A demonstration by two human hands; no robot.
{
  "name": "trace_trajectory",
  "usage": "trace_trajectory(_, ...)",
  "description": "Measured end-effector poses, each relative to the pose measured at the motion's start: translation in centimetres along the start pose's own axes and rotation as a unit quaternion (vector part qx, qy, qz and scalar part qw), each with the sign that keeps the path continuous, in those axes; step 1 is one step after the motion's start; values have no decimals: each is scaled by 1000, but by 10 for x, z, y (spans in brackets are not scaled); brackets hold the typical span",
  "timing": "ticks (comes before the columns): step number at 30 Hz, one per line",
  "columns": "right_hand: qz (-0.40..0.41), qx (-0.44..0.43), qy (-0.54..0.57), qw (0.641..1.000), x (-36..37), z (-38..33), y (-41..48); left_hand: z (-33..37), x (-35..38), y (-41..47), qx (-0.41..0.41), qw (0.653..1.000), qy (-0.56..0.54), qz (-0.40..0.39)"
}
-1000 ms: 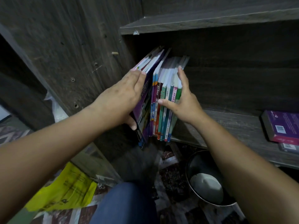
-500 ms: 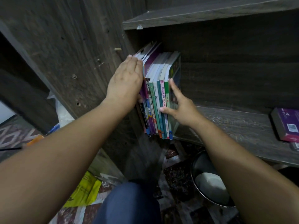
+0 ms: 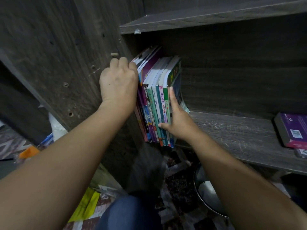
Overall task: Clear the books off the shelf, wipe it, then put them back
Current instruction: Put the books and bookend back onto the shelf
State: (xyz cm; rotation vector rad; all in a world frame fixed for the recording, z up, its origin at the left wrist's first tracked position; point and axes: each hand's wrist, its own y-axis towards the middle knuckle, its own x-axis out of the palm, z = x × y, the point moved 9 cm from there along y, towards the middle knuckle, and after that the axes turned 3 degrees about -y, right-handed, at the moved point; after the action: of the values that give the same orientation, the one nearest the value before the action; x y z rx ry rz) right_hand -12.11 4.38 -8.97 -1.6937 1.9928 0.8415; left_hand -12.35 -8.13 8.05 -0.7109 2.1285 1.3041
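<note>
Left hand (image 3: 118, 83) now grips books (image 3: 155, 103), ANJAKAN PRIMA

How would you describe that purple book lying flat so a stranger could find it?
Find the dark wooden shelf with a row of books standing upright at its left end. Follow that board to the right, where the purple book sits. Unlike the row, it lies flat, barcode facing up.

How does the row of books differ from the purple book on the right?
The row of books stands upright; the purple book lies flat. The left hand grips and the right hand presses the row of books; nothing touches the purple book. Both share one shelf.
</note>
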Motion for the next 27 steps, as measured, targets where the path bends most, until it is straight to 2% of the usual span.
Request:
trace_trajectory(3, 25, -17, -1, 1000, 0, -5, 0, 1, 2, -10, 4, 999, 38, 34)
trace_trajectory(7, 87, -19, 3, 996, 0, -6, 2, 0, 7, -17, 34, 997, -53, 38)
trace_trajectory(11, 96, -17, 21, 995, 2, -3, 6, -1, 3, -14, 14, 996, -25, 81)
trace_trajectory(14, 102, -14, 20, 994, -1, -1, 5, 4, 5, -14, -5, 997, 8, 76)
trace_trajectory(18, 105, -11, 15, 994, 1, 1, 0, 2, 6, -21, -11, 997, -25, 76)
trace_trajectory(21, 136, -1, 42, 990, 8, 1, -5, 2, 6, -25, -7, 994, -54, 92)
trace_trajectory(27, 134, 9, 91, 987, -4, 10, -5, 4, 9, -27, -5, 994, -47, 96)
